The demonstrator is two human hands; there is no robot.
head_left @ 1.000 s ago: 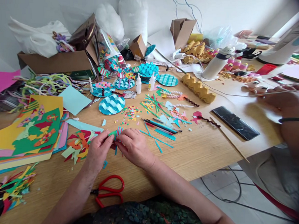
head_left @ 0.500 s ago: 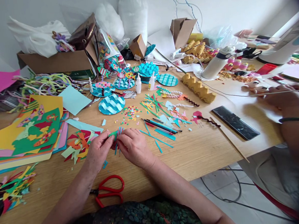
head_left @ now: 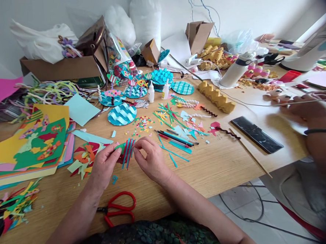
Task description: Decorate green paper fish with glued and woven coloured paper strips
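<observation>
A small green paper cutout (head_left: 122, 147) with narrow red and blue paper strips (head_left: 128, 153) laid across it is held above the table. My left hand (head_left: 106, 163) pinches its left end between thumb and fingers. My right hand (head_left: 151, 159) is closed at the cutout's right edge, thumb and forefinger together beside the outermost strip; what they pinch is too small to make out. The strips' loose ends hang below the cutout. Nearer my body lie red-handled scissors (head_left: 120, 209), their blades partly hidden by my left forearm.
Pens (head_left: 176, 137), loose blue strips and colored scraps (head_left: 84, 158) lie around my hands. Glue bottles (head_left: 151, 92) and wavy blue discs (head_left: 122, 114) stand farther back. Stacked colored paper (head_left: 29, 145) is at left. On the right are a phone (head_left: 257, 134), a stick (head_left: 255, 157) and another person's hand (head_left: 308, 107).
My right hand has drawn back slightly to the right, uncovering the strips across the green cutout. My left hand keeps its hold on the left end.
</observation>
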